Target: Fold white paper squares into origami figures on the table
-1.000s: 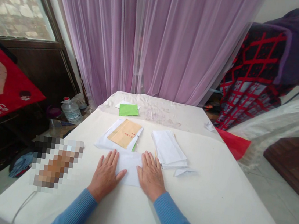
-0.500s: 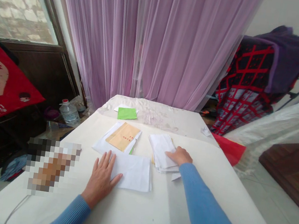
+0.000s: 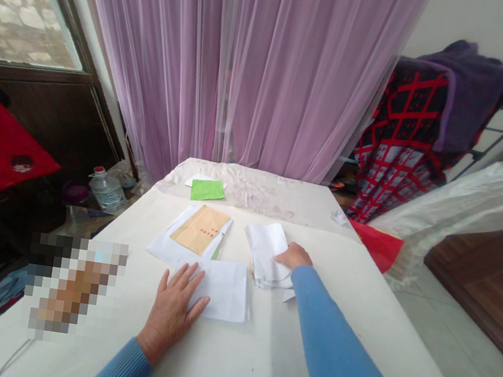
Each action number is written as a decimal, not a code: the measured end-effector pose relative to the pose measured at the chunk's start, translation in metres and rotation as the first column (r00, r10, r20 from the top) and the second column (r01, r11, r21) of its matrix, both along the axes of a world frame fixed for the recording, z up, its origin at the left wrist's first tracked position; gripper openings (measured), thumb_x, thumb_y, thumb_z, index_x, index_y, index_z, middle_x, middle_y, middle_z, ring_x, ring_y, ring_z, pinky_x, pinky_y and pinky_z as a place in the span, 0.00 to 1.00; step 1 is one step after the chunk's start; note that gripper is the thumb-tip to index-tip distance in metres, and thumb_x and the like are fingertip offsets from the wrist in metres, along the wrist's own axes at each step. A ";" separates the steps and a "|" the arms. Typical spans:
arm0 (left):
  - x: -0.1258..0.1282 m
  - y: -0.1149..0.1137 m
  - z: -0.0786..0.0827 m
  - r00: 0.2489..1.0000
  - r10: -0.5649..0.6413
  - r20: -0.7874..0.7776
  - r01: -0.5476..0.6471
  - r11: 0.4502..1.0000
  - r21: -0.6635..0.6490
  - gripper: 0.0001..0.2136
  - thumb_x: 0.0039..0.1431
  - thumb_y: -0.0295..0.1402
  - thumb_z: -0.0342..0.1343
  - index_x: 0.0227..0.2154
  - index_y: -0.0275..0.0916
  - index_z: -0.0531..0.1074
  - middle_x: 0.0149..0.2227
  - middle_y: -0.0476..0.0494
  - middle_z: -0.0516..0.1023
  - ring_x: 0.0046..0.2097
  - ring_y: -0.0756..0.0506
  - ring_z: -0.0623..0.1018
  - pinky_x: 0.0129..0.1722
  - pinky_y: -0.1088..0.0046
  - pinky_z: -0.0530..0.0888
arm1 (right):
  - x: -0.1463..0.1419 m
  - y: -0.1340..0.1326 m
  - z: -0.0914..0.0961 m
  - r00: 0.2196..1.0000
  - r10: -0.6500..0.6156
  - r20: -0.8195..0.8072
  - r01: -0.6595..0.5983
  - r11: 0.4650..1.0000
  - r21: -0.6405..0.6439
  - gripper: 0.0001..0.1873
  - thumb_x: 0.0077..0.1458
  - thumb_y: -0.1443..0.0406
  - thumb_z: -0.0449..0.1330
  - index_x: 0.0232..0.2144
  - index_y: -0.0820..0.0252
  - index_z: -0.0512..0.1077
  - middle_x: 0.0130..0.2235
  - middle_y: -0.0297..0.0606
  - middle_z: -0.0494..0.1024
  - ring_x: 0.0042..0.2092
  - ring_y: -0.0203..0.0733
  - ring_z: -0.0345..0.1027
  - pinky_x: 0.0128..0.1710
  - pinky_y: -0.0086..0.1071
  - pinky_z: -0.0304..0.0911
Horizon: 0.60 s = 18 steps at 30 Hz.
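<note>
My left hand [image 3: 175,312] lies flat, fingers spread, over the left part of a folded white paper [image 3: 225,291] at the table's middle. To the right is a stack of white papers [image 3: 266,247], its lower edges slightly fanned. My right hand [image 3: 295,258] grips the right edge of this stack, thumb on top; its other fingers are mostly hidden. Just beyond my left hand, a tan envelope [image 3: 201,230] with red marks rests on white paper [image 3: 160,245], and a bit of green shows at its right side.
A green paper [image 3: 207,190] lies on white paper near the far end of the white-covered table [image 3: 207,369]. A blurred-out object [image 3: 73,288] with a cord is at the left edge. Purple curtains [image 3: 272,73] hang behind; a water bottle [image 3: 108,190] stands left of the table.
The whole view has shifted slightly, so things appear farther left. My right thumb has drawn nearer the stack's right edge, and the lower sheets look more fanned. My left hand stays on its paper.
</note>
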State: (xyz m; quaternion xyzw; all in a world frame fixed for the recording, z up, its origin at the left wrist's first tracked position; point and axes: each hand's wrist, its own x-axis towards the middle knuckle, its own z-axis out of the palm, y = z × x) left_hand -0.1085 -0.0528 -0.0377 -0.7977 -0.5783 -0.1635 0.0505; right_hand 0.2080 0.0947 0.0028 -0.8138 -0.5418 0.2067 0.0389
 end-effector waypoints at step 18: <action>-0.011 0.011 -0.021 0.939 0.016 0.345 -0.057 0.992 0.109 0.19 0.64 0.41 0.46 0.54 0.40 0.70 0.60 0.35 0.68 0.60 0.36 0.69 0.57 0.48 0.67 | 0.000 -0.003 0.005 0.879 -0.044 -0.475 0.118 0.985 0.127 0.10 0.35 0.71 0.65 0.26 0.61 0.74 0.36 0.47 0.81 0.48 0.57 0.73 0.44 0.39 0.70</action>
